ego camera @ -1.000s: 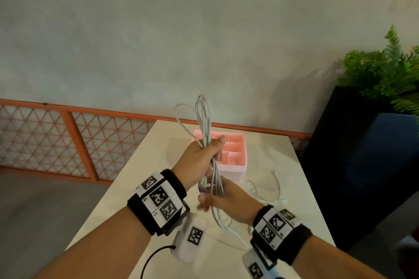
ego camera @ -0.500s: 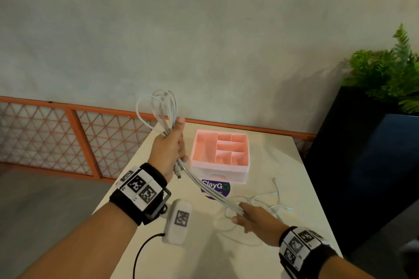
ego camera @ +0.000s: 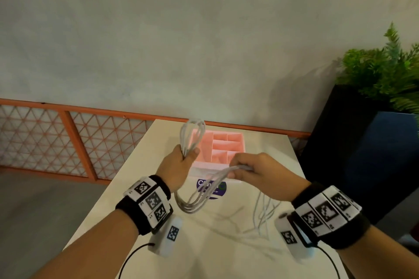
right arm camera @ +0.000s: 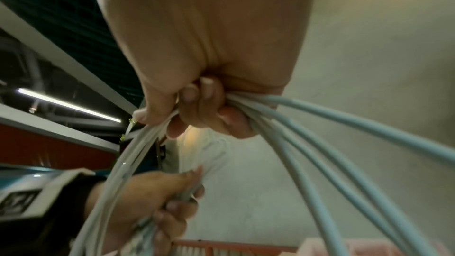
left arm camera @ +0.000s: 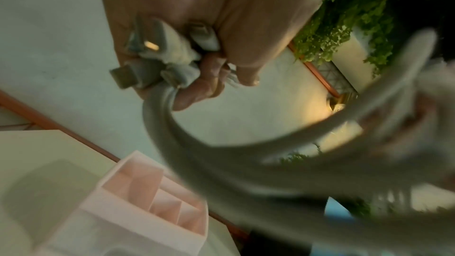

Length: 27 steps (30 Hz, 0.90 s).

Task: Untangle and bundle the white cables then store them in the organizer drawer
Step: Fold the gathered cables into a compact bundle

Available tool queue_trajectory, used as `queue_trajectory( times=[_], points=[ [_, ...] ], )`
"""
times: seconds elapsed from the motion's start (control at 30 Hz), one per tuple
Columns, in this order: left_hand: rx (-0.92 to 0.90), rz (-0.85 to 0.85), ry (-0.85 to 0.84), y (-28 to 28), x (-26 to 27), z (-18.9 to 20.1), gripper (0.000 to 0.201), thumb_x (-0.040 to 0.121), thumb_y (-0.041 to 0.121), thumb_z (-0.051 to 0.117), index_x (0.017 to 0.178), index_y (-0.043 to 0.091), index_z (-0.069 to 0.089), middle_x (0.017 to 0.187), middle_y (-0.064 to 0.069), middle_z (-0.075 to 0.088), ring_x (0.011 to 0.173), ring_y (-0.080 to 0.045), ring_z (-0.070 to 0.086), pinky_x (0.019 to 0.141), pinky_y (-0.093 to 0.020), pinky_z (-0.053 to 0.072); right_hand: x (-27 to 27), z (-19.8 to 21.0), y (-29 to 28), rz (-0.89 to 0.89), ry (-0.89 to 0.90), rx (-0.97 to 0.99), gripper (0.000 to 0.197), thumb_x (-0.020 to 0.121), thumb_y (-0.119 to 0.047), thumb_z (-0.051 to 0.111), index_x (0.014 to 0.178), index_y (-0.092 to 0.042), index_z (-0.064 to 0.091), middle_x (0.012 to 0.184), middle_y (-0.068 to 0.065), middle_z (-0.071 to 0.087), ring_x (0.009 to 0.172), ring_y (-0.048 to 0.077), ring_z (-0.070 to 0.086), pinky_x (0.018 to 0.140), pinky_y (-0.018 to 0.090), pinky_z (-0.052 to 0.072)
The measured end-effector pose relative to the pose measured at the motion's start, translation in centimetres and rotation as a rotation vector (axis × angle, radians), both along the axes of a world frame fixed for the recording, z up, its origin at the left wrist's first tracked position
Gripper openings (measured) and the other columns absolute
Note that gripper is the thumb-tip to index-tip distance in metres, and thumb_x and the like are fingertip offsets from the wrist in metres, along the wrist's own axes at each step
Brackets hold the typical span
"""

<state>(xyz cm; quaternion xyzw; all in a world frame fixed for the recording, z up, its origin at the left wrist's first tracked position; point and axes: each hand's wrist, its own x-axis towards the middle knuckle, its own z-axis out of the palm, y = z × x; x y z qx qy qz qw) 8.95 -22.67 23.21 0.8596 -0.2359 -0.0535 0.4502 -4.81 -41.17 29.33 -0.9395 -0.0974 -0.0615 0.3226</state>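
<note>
left hand [ego camera: 179, 166] grips the folded white cables [ego camera: 199, 197] in front of the pink compartmented plastic organizer [ego camera: 226, 145], loops upright. right hand [ego camera: 256, 171] pinches the trailing strands, likely drawing them over for another fold. loose ends lie on the desk [ego camera: 140, 179].

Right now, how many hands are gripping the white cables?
2. The left hand grips the looped cables before the organizer; the right hand holds their trailing strands.
</note>
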Motion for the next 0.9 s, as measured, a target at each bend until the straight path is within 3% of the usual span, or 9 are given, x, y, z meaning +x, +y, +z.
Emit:
queue_trajectory(
  times=[0.17, 0.2, 0.27, 0.33, 0.43, 0.47, 0.57, 0.73, 0.9],
  points=[
    [-0.186, -0.135, 0.35, -0.8, -3.1, 0.0, 0.08, 0.074, 0.083, 0.03, 0.113, 0.018, 0.058, 0.093, -0.022, 0.065, 0.077, -0.035, 0.061, 0.08, -0.045, 0.05, 2.0, 1.9, 1.1, -0.031, -0.113, 0.086, 0.01, 0.087, -0.026, 0.062, 0.084, -0.018, 0.066, 0.074, -0.005, 0.063, 0.065, 0.011, 0.053, 0.062, 0.022, 0.042],
    [-0.221, -0.164, 0.435, -0.8, -3.6, 0.0, 0.082, 0.071, 0.086, 0.025, 0.114, 0.025, 0.059, 0.092, -0.017, 0.066, 0.069, -0.029, 0.06, 0.072, -0.036, 0.053, 2.4, 2.1, 0.9, -0.071, -0.136, 0.097, 0.012, 0.087, -0.027, 0.062, 0.085, -0.016, 0.067, 0.074, -0.001, 0.064, 0.066, 0.013, 0.055, 0.063, 0.025, 0.043],
    [-0.224, -0.206, 0.537, -0.6, -4.4, 0.3, 0.094, 0.064, 0.088, 0.016, 0.098, 0.012, 0.058, 0.062, -0.004, 0.05, 0.046, -0.014, 0.038, 0.046, -0.02, 0.038, 3.2, 2.4, 0.3, -0.139, -0.169, 0.161, 0.011, 0.086, -0.026, 0.063, 0.082, -0.016, 0.066, 0.068, -0.006, 0.059, 0.061, 0.005, 0.051, 0.059, 0.017, 0.04],
    [-0.282, -0.261, 0.579, -0.4, -5.1, 0.9, 0.082, 0.064, 0.082, 0.02, 0.086, 0.008, 0.047, 0.048, 0.003, 0.034, 0.041, -0.011, 0.028, 0.04, -0.019, 0.03, 3.8, 2.7, 0.0, -0.179, -0.187, 0.202, 0.008, 0.086, -0.027, 0.064, 0.077, -0.024, 0.063, 0.067, -0.009, 0.057, 0.061, 0.002, 0.048, 0.058, 0.015, 0.038],
    [-0.284, -0.382, 0.489, -0.3, -6.0, 1.2, 0.053, 0.079, 0.071, 0.046, 0.088, 0.019, 0.051, 0.045, 0.011, 0.04, 0.039, -0.005, 0.036, 0.045, -0.018, 0.034, 4.2, 2.7, 0.1, -0.208, -0.21, 0.25, 0.007, 0.084, -0.029, 0.065, 0.079, -0.024, 0.065, 0.071, -0.005, 0.063, 0.067, 0.011, 0.056, 0.062, 0.023, 0.044],
    [-0.269, -0.411, 0.461, -0.4, -6.2, 1.3, 0.041, 0.075, 0.06, 0.061, 0.093, 0.024, 0.052, 0.051, 0.011, 0.048, 0.044, -0.002, 0.045, 0.049, -0.016, 0.039, 4.2, 2.8, 0.2, -0.21, -0.217, 0.264, 0.008, 0.084, -0.029, 0.065, 0.081, -0.022, 0.066, 0.074, -0.002, 0.066, 0.069, 0.014, 0.059, 0.064, 0.026, 0.046],
    [-0.236, -0.409, 0.442, -0.8, -6.1, 0.5, 0.059, 0.057, 0.05, 0.079, 0.097, 0.013, 0.057, 0.079, 0.0, 0.062, 0.072, -0.01, 0.06, 0.075, -0.026, 0.053, 4.3, 3.1, 0.7, -0.189, -0.224, 0.297, 0.007, 0.083, -0.028, 0.066, 0.081, -0.022, 0.067, 0.08, 0.005, 0.069, 0.077, 0.021, 0.064, 0.071, 0.032, 0.05],
    [-0.45, -0.318, 0.538, -0.5, -6.1, 1.5, 0.039, 0.065, 0.042, 0.07, 0.081, 0.013, 0.048, 0.049, 0.003, 0.046, 0.034, -0.006, 0.042, 0.035, -0.016, 0.033, 3.9, 3.6, -0.5, -0.215, -0.24, 0.369, 0.01, 0.082, -0.034, 0.065, 0.077, -0.025, 0.066, 0.078, 0.008, 0.065, 0.073, 0.016, 0.055, 0.069, 0.033, 0.045],
    [-0.375, -0.476, 0.502, -0.4, -6.1, 2.4, 0.029, 0.063, 0.037, 0.075, 0.06, 0.02, 0.051, 0.045, 0.005, 0.041, 0.036, -0.011, 0.037, 0.038, -0.017, 0.033, 3.7, 3.1, -1.0, -0.161, -0.21, 0.388, 0.009, 0.088, -0.025, 0.058, 0.08, -0.023, 0.062, 0.074, -0.001, 0.058, 0.069, 0.006, 0.051, 0.067, 0.02, 0.041]
  ],
)
